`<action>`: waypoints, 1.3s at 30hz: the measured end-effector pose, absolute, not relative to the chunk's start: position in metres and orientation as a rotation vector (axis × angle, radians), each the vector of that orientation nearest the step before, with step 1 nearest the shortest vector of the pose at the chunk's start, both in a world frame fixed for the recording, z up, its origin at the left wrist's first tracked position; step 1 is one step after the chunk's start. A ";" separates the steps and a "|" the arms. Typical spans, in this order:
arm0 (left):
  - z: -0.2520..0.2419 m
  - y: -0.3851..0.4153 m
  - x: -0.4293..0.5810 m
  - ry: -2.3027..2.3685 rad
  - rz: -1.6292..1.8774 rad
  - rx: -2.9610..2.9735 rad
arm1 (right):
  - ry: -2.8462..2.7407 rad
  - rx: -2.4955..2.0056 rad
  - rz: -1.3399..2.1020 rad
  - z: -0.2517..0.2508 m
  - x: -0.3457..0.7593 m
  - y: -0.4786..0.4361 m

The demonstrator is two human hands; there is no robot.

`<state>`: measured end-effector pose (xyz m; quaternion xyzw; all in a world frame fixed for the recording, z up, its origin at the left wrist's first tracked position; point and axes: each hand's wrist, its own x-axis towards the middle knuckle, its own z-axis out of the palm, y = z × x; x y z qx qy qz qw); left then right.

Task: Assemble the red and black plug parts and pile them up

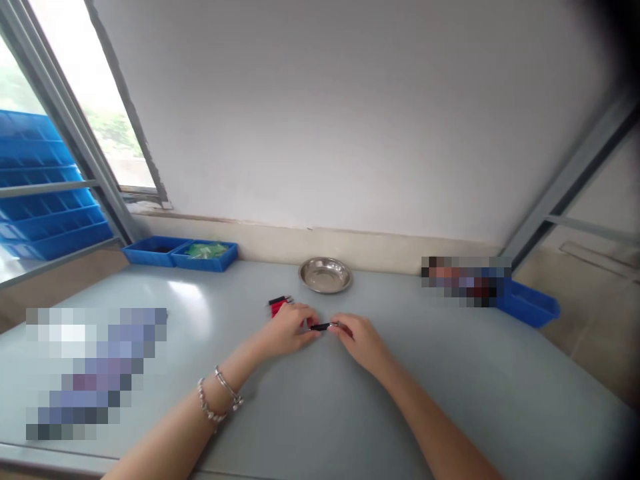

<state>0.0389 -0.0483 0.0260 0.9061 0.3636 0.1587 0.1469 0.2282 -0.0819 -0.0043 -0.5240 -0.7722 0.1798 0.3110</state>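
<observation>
Between my two hands is a black pen (321,327) with a silvery end, lying roughly level just above the table. The fingers of my left hand (295,327) pinch its left end. My right hand (357,337) grips the silvery right end between thumb and fingers. Just beyond my left hand lie red pens (279,309) and a black pen (278,301), side by side and partly hidden by that hand. A round steel dish (325,275) stands farther back, behind my hands.
The grey table (310,413) reaches to the wall. A blue bin with green packets (206,253) adjoins another blue bin (155,251) at the back left. One more blue bin (530,303) is at the right edge. Blurred patches cover things at left and right.
</observation>
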 end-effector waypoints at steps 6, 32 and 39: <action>0.025 -0.050 0.041 1.063 0.443 2.647 | -2.047 -1.386 0.492 -0.004 0.229 -0.082; 0.023 -0.044 0.038 1.056 0.422 2.750 | -1.992 -1.385 0.470 0.001 0.228 -0.084; 0.035 -0.021 0.012 1.550 0.485 2.609 | -1.886 -1.458 0.532 -0.001 0.231 -0.083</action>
